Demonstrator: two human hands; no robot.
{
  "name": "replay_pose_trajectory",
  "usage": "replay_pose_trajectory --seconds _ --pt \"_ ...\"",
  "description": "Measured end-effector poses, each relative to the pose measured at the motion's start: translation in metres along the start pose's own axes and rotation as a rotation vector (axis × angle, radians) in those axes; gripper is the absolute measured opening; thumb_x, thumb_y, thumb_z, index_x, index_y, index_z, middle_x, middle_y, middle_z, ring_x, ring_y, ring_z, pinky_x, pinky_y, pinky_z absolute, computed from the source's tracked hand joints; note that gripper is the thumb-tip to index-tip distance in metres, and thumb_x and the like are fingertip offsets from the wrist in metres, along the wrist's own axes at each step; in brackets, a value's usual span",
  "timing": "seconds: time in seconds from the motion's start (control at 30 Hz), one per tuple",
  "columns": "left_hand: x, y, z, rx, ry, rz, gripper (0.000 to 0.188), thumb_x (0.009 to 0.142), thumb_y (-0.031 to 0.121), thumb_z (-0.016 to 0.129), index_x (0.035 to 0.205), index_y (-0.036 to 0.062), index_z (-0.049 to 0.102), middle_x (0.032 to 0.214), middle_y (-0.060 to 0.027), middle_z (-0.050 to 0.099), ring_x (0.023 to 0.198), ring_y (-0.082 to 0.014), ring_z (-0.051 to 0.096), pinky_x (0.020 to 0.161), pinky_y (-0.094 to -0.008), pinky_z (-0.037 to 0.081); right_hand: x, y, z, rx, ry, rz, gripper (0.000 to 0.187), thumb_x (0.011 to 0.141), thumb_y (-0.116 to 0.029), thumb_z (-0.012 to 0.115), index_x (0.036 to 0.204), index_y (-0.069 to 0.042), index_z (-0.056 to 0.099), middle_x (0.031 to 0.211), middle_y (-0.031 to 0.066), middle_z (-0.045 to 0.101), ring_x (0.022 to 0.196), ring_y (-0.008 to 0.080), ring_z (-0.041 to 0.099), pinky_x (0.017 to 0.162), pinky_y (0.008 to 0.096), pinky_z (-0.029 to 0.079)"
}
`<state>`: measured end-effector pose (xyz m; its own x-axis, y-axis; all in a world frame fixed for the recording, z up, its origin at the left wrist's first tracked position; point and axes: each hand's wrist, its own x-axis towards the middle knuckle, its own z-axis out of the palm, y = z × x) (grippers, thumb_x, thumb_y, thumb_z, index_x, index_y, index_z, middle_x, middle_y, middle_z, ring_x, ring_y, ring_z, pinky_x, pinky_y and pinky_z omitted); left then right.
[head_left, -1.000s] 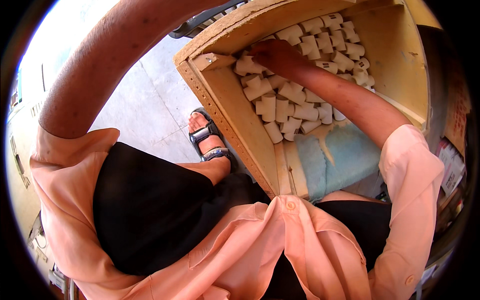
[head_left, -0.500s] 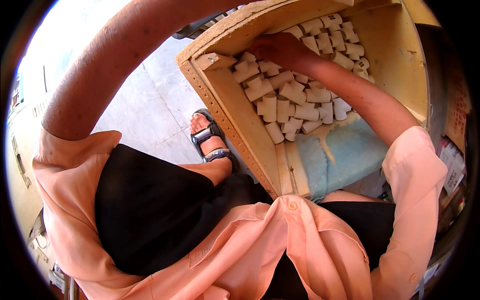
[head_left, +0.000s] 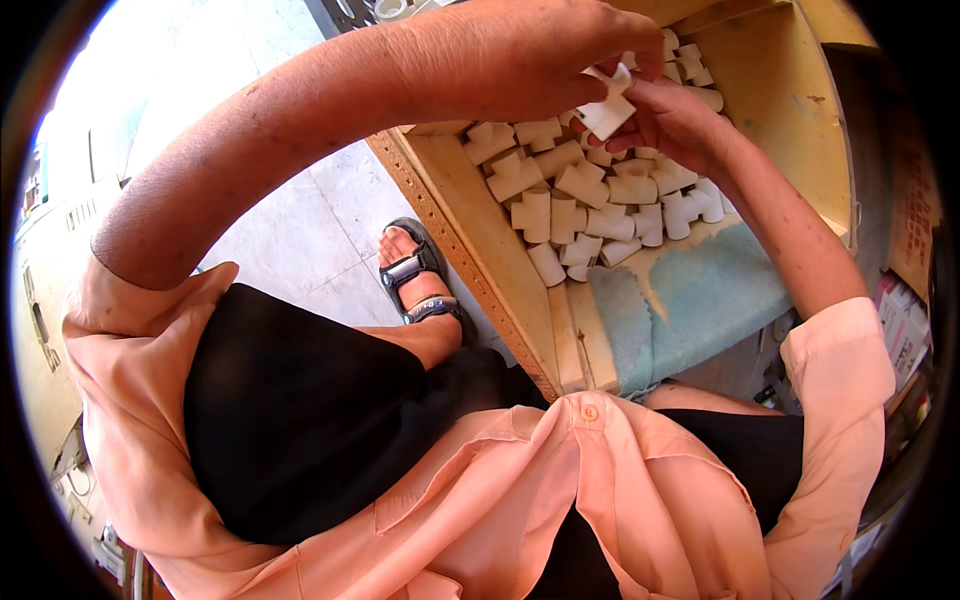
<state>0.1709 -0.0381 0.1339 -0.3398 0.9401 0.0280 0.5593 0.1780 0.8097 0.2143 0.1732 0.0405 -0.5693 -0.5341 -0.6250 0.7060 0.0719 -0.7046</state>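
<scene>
Above the far left part of a wooden box (head_left: pixel 822 140), my two hands meet at a white pipe tee (head_left: pixel 607 112). My left hand (head_left: pixel 545 62) reaches in from the left, its thumb and fingers curled round the upper end of the tee. From the right, my right hand (head_left: pixel 672 118) holds the same fitting with its thumb and fingers, some of them hidden beneath it. A heap of white pipe tees (head_left: pixel 585 184) lies loose in the box under my hands, reaching toward its far side.
Pale blue cloth (head_left: pixel 715 300) covers part of the box's near end. Perforated edging runs down the box's left side (head_left: pixel 460 265). My sandalled foot (head_left: pixel 418 270) is on the tiled floor, left of the box. More white fittings (head_left: pixel 392 10) show at the top edge.
My right hand has come up from the heap and now meets my left hand, with a white tee between them. My left hand has moved down into view over the box.
</scene>
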Motion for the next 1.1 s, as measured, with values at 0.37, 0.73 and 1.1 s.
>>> replay_pose_trajectory --seconds 0.37,0.73,1.1 --pt "0.006 0.004 0.004 0.224 -0.095 -0.232 0.020 0.087 0.002 0.048 0.106 -0.0053 0.049 0.095 -0.0233 0.063 0.094 -0.0373 0.062 0.083 -0.0417 0.050 -0.016 -0.012 0.013 -0.203 -0.043 -0.150 0.053 0.091 -0.038 0.056 0.129 -0.004 0.046 0.110 0.0072 0.059 0.098 0.0177 0.063 0.084 0.0316 0.051" --pt "0.002 -0.016 0.006 0.516 0.286 0.117 0.030 0.085 0.004 0.055 0.114 0.0003 0.052 0.108 -0.0153 0.053 0.098 -0.0309 0.055 0.084 -0.0373 0.049 0.027 0.028 0.007 -0.323 0.127 0.109 0.058 0.083 -0.034 0.067 0.125 0.003 0.050 0.103 0.0086 0.062 0.088 0.0166 0.065 0.075 0.0293 0.054" --pt "-0.005 -0.031 0.013 0.666 0.330 0.179 0.042 0.077 0.002 0.058 0.118 -0.0015 0.049 0.116 -0.0152 0.049 0.107 -0.0325 0.047 0.090 -0.0369 0.046 0.085 0.059 0.011 -0.512 0.170 0.053 0.044 0.082 -0.030 0.067 0.112 0.001 0.057 0.094 0.0103 0.065 0.080 0.0167 0.066 0.069 0.0287 0.054"
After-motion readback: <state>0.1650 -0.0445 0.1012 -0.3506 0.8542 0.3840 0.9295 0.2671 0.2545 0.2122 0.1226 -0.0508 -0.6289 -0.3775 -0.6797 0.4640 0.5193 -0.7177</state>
